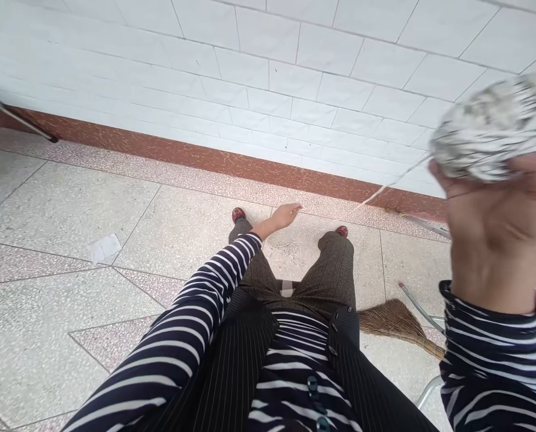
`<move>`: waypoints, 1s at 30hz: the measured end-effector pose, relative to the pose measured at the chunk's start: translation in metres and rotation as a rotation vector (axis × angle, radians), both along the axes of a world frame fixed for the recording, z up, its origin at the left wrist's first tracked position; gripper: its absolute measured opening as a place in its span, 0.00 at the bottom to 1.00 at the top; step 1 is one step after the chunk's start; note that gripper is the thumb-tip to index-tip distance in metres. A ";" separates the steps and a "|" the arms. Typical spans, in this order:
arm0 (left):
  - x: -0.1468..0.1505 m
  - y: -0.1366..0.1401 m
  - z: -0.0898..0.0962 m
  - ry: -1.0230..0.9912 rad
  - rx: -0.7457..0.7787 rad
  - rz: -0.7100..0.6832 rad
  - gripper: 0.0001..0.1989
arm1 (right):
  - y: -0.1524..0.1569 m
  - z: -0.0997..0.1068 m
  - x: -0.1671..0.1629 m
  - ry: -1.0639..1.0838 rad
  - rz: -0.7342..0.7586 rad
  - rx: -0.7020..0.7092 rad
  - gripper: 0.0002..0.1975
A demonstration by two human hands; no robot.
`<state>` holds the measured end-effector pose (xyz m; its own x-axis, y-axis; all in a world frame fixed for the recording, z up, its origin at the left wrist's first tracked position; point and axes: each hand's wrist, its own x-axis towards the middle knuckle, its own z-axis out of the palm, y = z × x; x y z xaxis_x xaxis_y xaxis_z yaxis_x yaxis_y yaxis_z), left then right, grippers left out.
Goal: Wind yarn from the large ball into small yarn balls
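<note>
At the upper right, my right hand (497, 234) is raised and wrapped round a large ball of white string (488, 132) with dark streaks, blurred by motion. From the ball a pale strand (396, 181) slants down to the left and fades from sight near the foot of the wall. My left hand (283, 216) reaches out above my knees, its fingers pressed together at the tips; what they hold, if anything, is too small to make out. Below it, some loose white string (286, 251) lies on the floor between my feet.
A white tiled wall (272, 78) with a red-brown skirting stands in front. To my right are a straw broom (389, 318) and a metal tube leg (418, 309). A white paper scrap (105, 248) lies at left; another metal leg (20, 117) is farther off.
</note>
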<state>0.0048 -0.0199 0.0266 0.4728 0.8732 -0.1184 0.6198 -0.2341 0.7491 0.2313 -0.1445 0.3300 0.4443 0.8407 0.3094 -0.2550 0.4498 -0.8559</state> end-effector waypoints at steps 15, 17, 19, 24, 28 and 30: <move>0.069 -0.034 0.144 -0.744 0.083 -0.163 0.17 | 0.013 -0.052 -0.029 0.079 0.348 -0.285 0.25; 0.056 -0.040 0.132 -0.724 0.080 -0.181 0.19 | 0.010 -0.056 -0.022 0.142 0.330 -0.265 0.27; 0.042 -0.045 0.115 -0.635 0.050 -0.191 0.18 | 0.005 -0.059 -0.014 0.207 0.295 -0.214 0.28; 0.005 -0.058 0.043 -0.337 -0.047 -0.171 0.18 | -0.008 -0.063 -0.006 0.321 0.195 -0.132 0.25; -0.023 -0.059 -0.015 -0.106 -0.061 -0.150 0.17 | -0.015 -0.063 -0.010 0.359 0.156 -0.075 0.27; -0.033 -0.055 -0.033 0.003 -0.082 -0.133 0.16 | -0.019 -0.063 -0.012 0.373 0.152 -0.082 0.27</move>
<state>-0.0282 -0.0747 -0.0065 0.5831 0.7902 -0.1889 0.5900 -0.2520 0.7671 0.2190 -0.1633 0.2671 0.3825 0.9205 0.0796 -0.6126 0.3172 -0.7239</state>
